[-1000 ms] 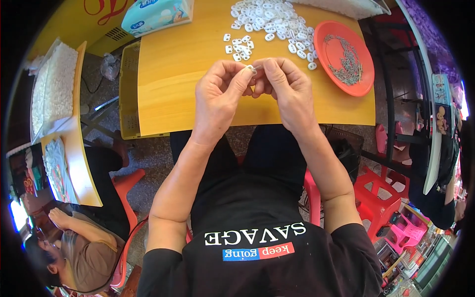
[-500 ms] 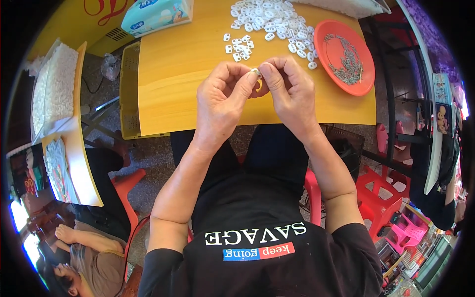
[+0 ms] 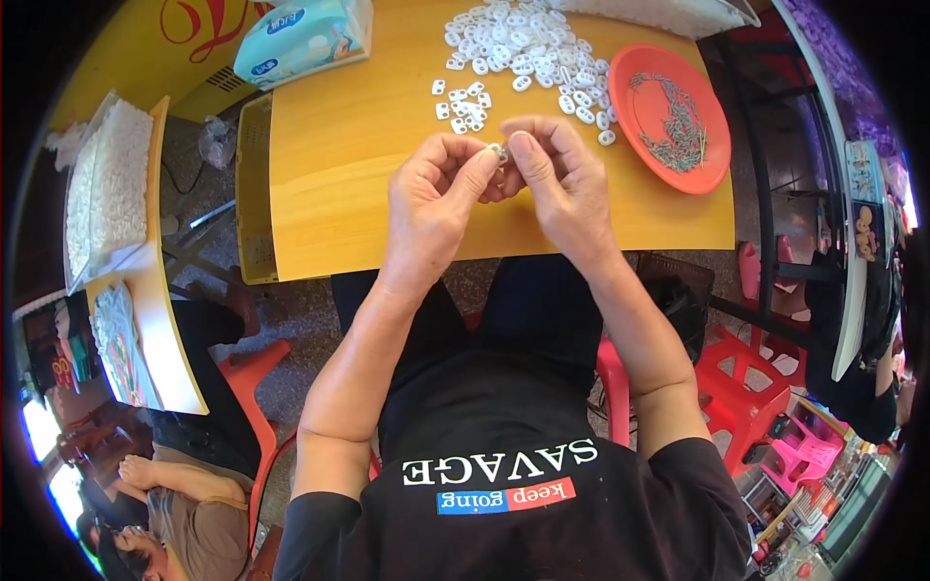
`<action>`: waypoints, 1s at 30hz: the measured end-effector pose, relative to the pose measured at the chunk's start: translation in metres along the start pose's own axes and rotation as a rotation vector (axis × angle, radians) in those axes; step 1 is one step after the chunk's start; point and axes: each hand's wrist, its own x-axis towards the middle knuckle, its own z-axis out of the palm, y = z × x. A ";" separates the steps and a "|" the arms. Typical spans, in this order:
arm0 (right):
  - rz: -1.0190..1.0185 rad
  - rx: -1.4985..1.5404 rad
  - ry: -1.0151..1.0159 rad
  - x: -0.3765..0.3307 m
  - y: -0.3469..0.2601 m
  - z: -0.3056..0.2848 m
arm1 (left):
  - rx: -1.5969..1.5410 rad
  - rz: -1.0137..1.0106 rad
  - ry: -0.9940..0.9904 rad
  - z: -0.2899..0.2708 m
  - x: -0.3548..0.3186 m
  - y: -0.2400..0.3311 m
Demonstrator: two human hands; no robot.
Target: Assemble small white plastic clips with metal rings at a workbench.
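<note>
White piece (image 3: 498,152), small, sits at the fingertips just above centre of frame. Nearest the camera: black T-shirt (image 3: 542,542), lower centre, with big white serif capitals over a blue-and-red strip (image 3: 506,497) of smaller white letters, all upside down in frame. Next out, left hand (image 3: 426,208): thumb and index pinched tight on the piece, other fingers curled. Right hand (image 3: 573,189): mostly closed, thumb tip just beside the piece; fingertips partly hidden, can't tell what it grips, if anything.

Both hands are over the yellow table (image 3: 339,208). Past them, upper centre: small cluster of white parts (image 3: 465,108), then a bigger pile of white two-hole parts (image 3: 513,44). Upper right: red plate (image 3: 719,145), thin metal pins (image 3: 676,126) lying in it. Upper left: blue-and-white soft pack (image 3: 308,44), white print on blue patches.

Further out, left edge: side table (image 3: 174,339) with a clear box of white bits (image 3: 108,194) and a printed bag (image 3: 124,349), its text too small to read. Lower left: seated person (image 3: 199,523). Lower right: red stool (image 3: 746,397). Far upper left: yellow panel (image 3: 189,73) with large red script, cut off by the pack.
</note>
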 end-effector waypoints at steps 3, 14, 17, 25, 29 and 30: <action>-0.087 -0.132 -0.058 0.007 -0.005 -0.010 | -0.026 -0.072 -0.015 -0.006 0.000 0.003; -0.649 -0.656 -0.371 0.034 -0.022 -0.030 | 0.020 -0.097 -0.071 -0.010 0.000 0.015; -0.630 -0.708 -0.443 0.033 -0.027 -0.032 | 0.049 -0.083 -0.093 -0.010 -0.002 0.017; -0.582 -0.607 -0.477 0.029 -0.024 -0.030 | 0.123 -0.024 -0.096 -0.005 -0.005 0.021; -0.580 -0.566 -0.486 0.027 -0.021 -0.030 | 0.128 -0.032 -0.089 -0.004 -0.007 0.022; -0.589 -0.568 -0.474 0.026 -0.020 -0.030 | 0.128 -0.029 -0.090 -0.003 -0.007 0.020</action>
